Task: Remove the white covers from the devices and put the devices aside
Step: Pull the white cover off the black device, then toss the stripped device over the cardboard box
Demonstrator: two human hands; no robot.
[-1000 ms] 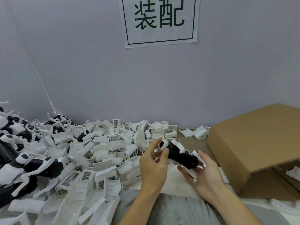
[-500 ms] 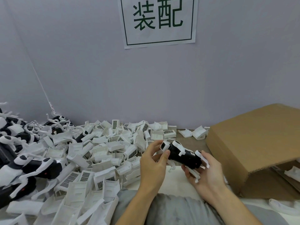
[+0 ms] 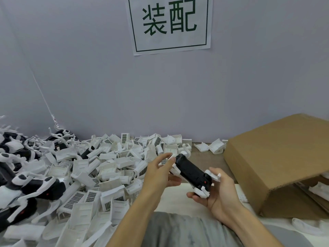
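Observation:
I hold a black device [image 3: 191,172] with white clip-on parts over the table's front. My right hand [image 3: 216,192] grips its near end, fingers curled under and thumb on top. My left hand [image 3: 160,171] pinches a small white cover [image 3: 170,161] at the device's far end. A big heap of loose white covers [image 3: 106,168] fills the table's left and middle. Black-and-white devices [image 3: 26,186] lie piled at the far left.
A cardboard box [image 3: 277,157] lies on its side at the right, with white parts inside its opening [image 3: 318,188]. Two white covers [image 3: 210,147] sit by the wall near the box. A paper sign [image 3: 170,24] hangs on the grey wall.
My right hand has tilted the device so its near end drops toward me. My left hand has shifted to pinch the white cover at the far end.

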